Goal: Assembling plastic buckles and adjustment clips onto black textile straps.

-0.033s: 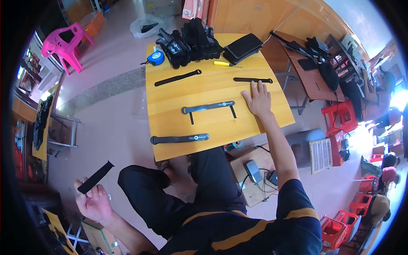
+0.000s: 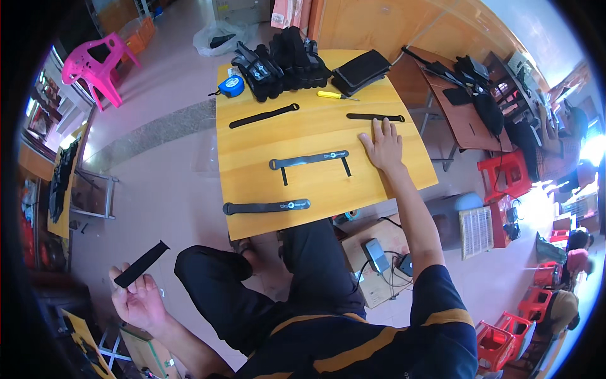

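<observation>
Off the table's left side, my left hand (image 2: 140, 304) is closed, pinching a short black strap (image 2: 142, 264) between thumb and fingers. My right hand (image 2: 384, 150) lies flat on the yellow table (image 2: 252, 142) with fingers spread, its fingertips touching or just beside a thin black strap (image 2: 363, 117). To the left lies another black strap (image 2: 264, 116) with a ring end. A grey-black strap (image 2: 309, 159) with a pale label rests mid-table, two short black strips (image 2: 346, 167) at its lower edge. Along the near edge is a similar labelled strap (image 2: 268, 207).
Bundles of black straps (image 2: 290, 60), a black pouch (image 2: 361, 71), a blue tape measure (image 2: 231, 86) and a yellow screwdriver (image 2: 329, 95) occupy the table's far end. A pink chair (image 2: 95, 62) stands at left. Below the table's right side sits a cardboard box (image 2: 372, 284) with cables.
</observation>
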A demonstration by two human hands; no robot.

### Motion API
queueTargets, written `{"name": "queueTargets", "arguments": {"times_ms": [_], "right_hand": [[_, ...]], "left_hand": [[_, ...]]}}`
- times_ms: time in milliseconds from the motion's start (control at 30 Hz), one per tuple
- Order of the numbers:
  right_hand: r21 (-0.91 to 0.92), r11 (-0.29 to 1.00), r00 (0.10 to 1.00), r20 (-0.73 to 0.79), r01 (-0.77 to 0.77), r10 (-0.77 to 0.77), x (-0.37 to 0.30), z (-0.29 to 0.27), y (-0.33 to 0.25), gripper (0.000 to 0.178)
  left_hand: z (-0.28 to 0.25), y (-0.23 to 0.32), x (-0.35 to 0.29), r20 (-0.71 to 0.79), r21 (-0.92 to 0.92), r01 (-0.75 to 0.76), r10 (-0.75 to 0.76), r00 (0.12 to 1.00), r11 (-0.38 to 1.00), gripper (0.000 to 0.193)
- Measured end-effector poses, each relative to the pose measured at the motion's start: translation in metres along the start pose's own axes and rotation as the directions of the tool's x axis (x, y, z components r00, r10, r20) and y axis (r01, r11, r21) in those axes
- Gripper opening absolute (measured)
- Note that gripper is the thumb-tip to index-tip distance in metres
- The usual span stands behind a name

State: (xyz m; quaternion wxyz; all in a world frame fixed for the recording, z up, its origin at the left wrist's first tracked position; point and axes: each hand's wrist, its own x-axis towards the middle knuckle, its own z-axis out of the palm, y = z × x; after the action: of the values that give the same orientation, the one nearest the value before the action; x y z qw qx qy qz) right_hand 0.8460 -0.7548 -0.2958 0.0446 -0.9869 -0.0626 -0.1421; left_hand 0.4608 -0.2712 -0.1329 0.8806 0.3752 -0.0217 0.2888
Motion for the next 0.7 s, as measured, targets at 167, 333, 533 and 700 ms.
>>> {"name": "queueTargets", "arguments": {"times_ms": [167, 333, 533, 700], "right_hand": [[-0.028, 1.0, 0.999, 0.053, -0.011, 0.012, 0.046, 0.011, 0.002, 0.078], [-0.045, 0.998, 0.988, 0.145, -0.04, 0.046, 0.063, 0.003, 0.001, 0.075], [0.137, 0.991, 0.993, -0.119, 0.005, 0.011, 0.043, 0.01, 0.003, 0.069], [0.439, 0.846, 0.936, -0.301, 0.304, -0.18, 0.014, -0.042, -0.043, 0.048]], "left_hand": [[0.005, -0.005, 0.009, 0.031, -0.038, 0.034, -0.033, 0.999, 0.999, 0.015], [0.013, -0.01, 0.01, 0.046, -0.057, 0.05, -0.047, 0.998, 0.997, 0.016], [0.023, -0.015, 0.012, 0.054, -0.006, 0.083, -0.083, 0.995, 0.997, 0.015], [0.04, -0.034, 0.017, 0.026, -0.044, 0.122, -0.121, 0.992, 0.992, 0.013]]}}
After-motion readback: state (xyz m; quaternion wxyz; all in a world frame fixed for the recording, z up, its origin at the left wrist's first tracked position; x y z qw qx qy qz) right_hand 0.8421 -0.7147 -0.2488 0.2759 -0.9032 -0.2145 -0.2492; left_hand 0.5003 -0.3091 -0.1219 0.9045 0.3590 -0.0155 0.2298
